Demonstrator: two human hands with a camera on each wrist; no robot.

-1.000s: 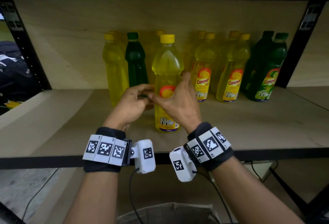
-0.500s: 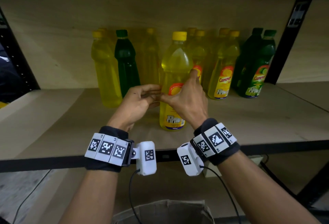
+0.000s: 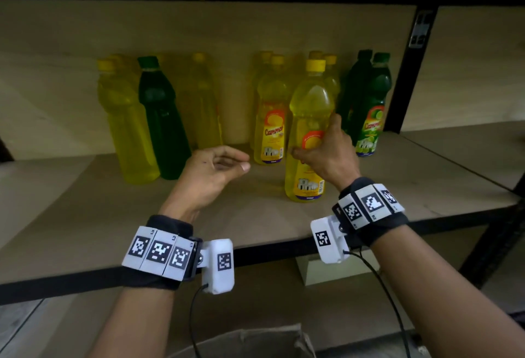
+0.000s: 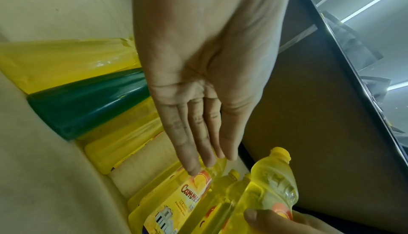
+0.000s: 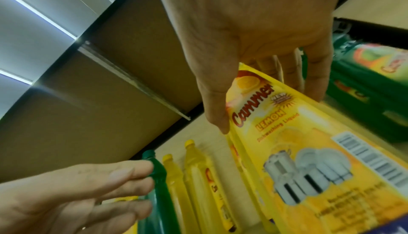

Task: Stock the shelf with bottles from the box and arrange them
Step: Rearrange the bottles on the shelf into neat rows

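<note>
A yellow dish-liquid bottle (image 3: 311, 107) with a yellow cap stands upright on the wooden shelf (image 3: 85, 215), in front of the right-hand yellow bottles. My right hand (image 3: 326, 153) grips it round the label, thumb on the left side and fingers behind. The right wrist view shows the same bottle (image 5: 298, 141) with its "Cammer Lemon" label under my right hand (image 5: 253, 36). My left hand (image 3: 216, 167) hovers to the left of the bottle, fingers relaxed, holding nothing. In the left wrist view my left hand (image 4: 198, 80) lies flat, apart from the held bottle (image 4: 271, 182).
Along the back stand several yellow bottles (image 3: 270, 130), a dark green bottle (image 3: 159, 119) at the left and two green ones (image 3: 369, 119) at the right. A black shelf post (image 3: 409, 73) rises at the right. The cardboard box (image 3: 241, 340) sits below the shelf edge.
My right hand has slid the yellow bottle to the right, in front of the right-hand yellow bottles. My left hand has let go of it and stayed behind, open.
</note>
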